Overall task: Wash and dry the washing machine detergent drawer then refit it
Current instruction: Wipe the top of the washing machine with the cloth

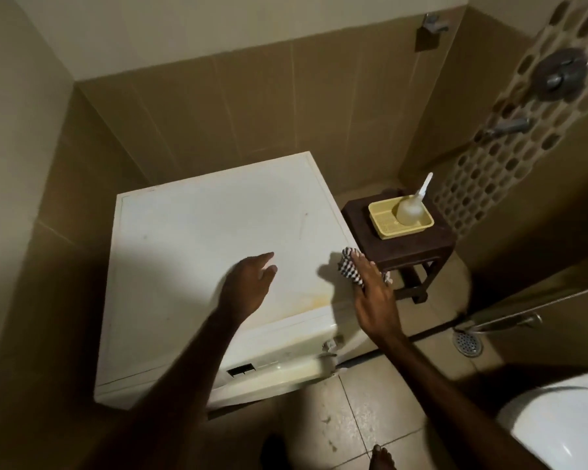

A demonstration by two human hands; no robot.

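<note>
One washing machine (197,252) sits in the corner, white top facing up, and both of the person's arms are out over it. The left hand (248,283) hovers over the front half of the lid, near the middle, fingers loosely spread and pointing away, gripping nothing. The right hand (370,286) is at the lid's right edge, fingers straight and together, lying flat on one black-and-white checked cloth (348,266). That cloth is bunched right on the right edge of the lid, partly hanging off towards the stool.

Down on the machine's front panel there is one dark rectangular slot (241,370), near the front edge, its long side running along the panel, left to right. No drawer can be made out in it from this angle. I cannot say where the drawer is; the arms cover part of the panel.

Just beside the machine's right side stands one dark wooden stool (418,245). On its top, one yellow tray (382,225), long side angled from near left to far right. In the tray's far end, one cloudy brush-like thing (409,212), with a white handle tilting up and to the right.

On the right wall, two metal tap fittings: a round knob (560,74) above, a spout (510,127) below. One round floor drain (469,344) in the tiles, one white toilet (564,432) at the lower right corner, and one bare foot (382,457) at the bottom edge.
</note>
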